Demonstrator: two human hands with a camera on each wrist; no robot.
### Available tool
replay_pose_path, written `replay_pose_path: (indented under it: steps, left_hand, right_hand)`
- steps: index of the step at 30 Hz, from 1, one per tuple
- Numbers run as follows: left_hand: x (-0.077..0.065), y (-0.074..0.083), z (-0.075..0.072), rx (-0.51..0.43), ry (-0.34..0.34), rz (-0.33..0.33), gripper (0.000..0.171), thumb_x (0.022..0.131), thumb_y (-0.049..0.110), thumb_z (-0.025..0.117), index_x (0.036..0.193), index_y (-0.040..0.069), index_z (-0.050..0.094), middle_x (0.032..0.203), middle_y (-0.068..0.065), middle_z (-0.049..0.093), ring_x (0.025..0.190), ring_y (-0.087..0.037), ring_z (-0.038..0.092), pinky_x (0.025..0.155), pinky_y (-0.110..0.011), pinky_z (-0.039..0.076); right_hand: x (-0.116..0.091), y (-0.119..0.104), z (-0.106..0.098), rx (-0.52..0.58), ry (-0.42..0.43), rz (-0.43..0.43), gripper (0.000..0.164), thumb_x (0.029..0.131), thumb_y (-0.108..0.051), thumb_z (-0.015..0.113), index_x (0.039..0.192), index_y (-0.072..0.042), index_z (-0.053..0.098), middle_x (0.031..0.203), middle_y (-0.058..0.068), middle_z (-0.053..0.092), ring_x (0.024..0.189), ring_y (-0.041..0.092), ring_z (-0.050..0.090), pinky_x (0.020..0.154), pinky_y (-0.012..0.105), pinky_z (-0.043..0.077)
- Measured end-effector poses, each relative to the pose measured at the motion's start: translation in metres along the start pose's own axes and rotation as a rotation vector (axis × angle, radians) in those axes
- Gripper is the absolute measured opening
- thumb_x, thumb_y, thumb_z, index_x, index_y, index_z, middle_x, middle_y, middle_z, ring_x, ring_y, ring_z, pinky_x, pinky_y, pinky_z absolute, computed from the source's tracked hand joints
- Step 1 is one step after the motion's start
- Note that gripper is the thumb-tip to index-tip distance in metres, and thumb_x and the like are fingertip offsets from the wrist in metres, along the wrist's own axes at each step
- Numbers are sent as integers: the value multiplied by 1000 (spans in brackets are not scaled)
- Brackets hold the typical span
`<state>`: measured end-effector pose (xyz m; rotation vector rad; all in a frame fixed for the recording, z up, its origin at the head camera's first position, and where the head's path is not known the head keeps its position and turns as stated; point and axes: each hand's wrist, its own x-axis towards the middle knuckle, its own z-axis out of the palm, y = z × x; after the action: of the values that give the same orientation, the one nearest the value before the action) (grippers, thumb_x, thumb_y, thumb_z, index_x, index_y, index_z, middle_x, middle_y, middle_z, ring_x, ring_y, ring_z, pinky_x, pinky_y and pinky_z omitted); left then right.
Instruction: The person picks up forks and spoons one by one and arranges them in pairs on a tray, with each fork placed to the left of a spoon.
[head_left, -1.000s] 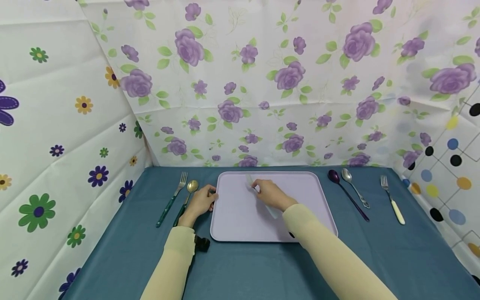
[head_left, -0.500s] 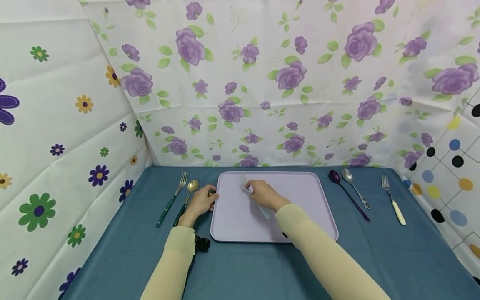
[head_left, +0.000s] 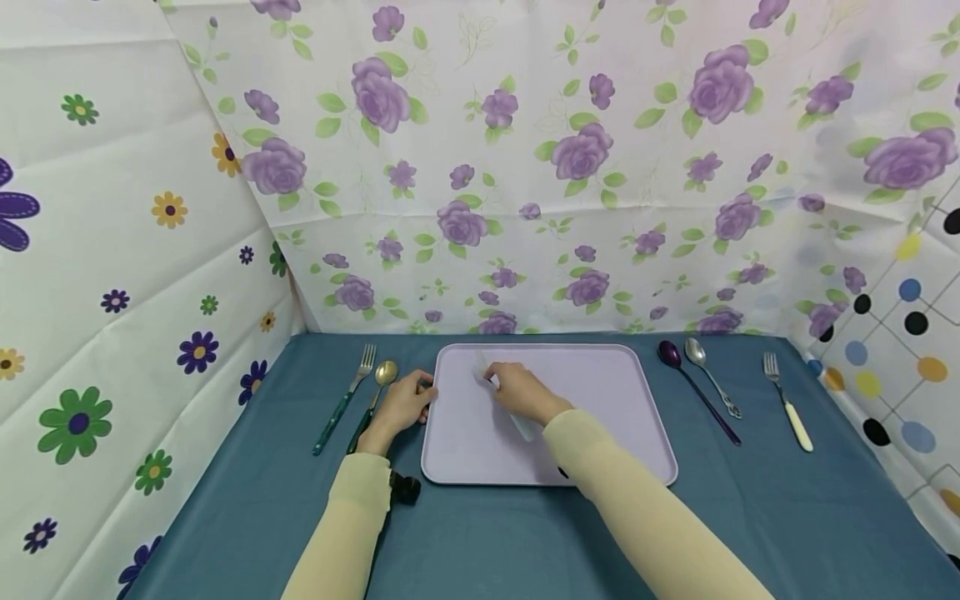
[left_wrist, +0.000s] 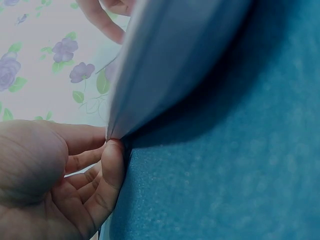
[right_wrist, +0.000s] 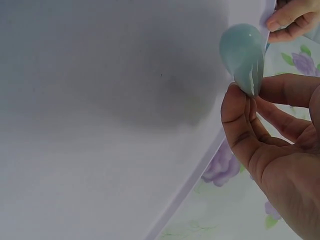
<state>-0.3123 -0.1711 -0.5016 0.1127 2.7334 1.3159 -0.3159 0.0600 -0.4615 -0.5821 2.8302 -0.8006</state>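
In the head view my right hand (head_left: pixel 527 392) is over the left half of the lilac tray (head_left: pixel 600 450). It pinches a pale, translucent utensil (head_left: pixel 522 425) between thumb and fingers. The right wrist view shows a rounded, bluish-green end of this utensil (right_wrist: pixel 242 55) sticking out from the fingertips; its far tip is too faint to make out. At the tray's left side, my left hand (head_left: pixel 401 404) holds the rim, and the left wrist view has the thumb (left_wrist: pixel 113 160) right at the tray edge (left_wrist: pixel 150 100).
Left of the tray lie a green-handled fork (head_left: pixel 341 408) and a gold spoon (head_left: pixel 386 372), the latter partly covered by the left wrist. To the right are a purple spoon (head_left: pixel 697 392), a silver spoon (head_left: pixel 712 379) and a cream-handled fork (head_left: pixel 793 417). Floral cloth (head_left: pixel 465 275) hangs behind.
My right hand has shifted left over the tray, taking the translucent utensil along. The left hand stays at the tray's left rim.
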Motion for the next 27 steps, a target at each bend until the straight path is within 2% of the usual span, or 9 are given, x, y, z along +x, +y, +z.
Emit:
replay_pose_path:
  steps: [6, 21, 27]
  left_hand:
    - [-1, 0, 0, -5, -3, -1, 30, 100, 17, 57, 127, 2, 57, 73, -8, 58, 54, -17, 58, 52, -30, 51]
    - [0, 1, -1, -8, -8, -1, 31, 101, 18, 56, 127, 2, 57, 75, -8, 59, 55, -17, 59, 52, -30, 51]
    - [0, 0, -1, -3, -6, -4, 32, 101, 18, 56, 128, 2, 57, 74, -7, 59, 55, -17, 59, 52, -30, 51]
  right_hand:
    - [1, -7, 6, 1, -18, -3, 38, 90, 4, 58, 127, -1, 61, 120, 18, 65, 101, 24, 62, 87, 38, 52]
    - [4, -22, 12, -45, -18, -16, 38, 86, 5, 61, 124, 3, 63, 121, 19, 65, 105, 28, 62, 89, 40, 52]
    - [9, -26, 21, -82, -27, -32, 31, 86, 5, 63, 117, 3, 67, 109, 17, 68, 98, 27, 63, 85, 39, 53]
